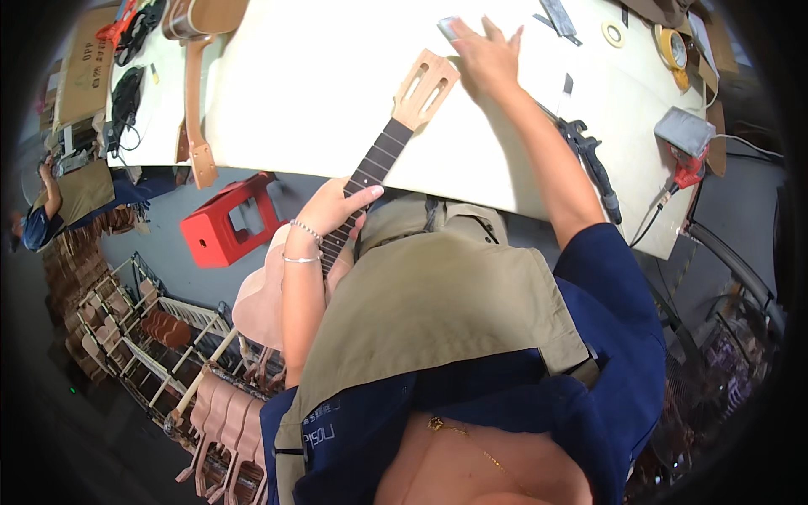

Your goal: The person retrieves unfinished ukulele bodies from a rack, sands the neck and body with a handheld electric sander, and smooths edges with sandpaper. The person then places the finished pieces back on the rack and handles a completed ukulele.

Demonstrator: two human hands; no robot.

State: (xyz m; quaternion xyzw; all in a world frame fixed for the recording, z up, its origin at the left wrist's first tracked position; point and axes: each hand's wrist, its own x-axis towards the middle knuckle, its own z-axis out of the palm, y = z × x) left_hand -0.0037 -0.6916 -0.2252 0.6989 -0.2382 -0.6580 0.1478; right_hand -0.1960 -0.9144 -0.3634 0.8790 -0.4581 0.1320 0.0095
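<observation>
My left hand [345, 204] is wrapped round the dark fretboard [384, 153] of an unfinished ukulele, below its pale slotted headstock [427, 87]. The instrument slants up from my lap, with the headstock over the white table's front edge. Its pale body [261, 295] is partly hidden by my left forearm. Stretched far out over the table, my right hand [486, 59] has a small grey block [448, 30] at the fingers on its left side. The other fingers of that hand are spread. How the block is gripped underneath is hidden.
On the white table [295, 93] lie another instrument [195, 109] at left, a tape roll [613, 34], and a black clamp-like tool [589, 160]. A red-and-grey power sander [686, 139] sits at right. Below are a red stool [231, 220] and racks of instrument bodies [223, 417]. Another person [52, 198] is far left.
</observation>
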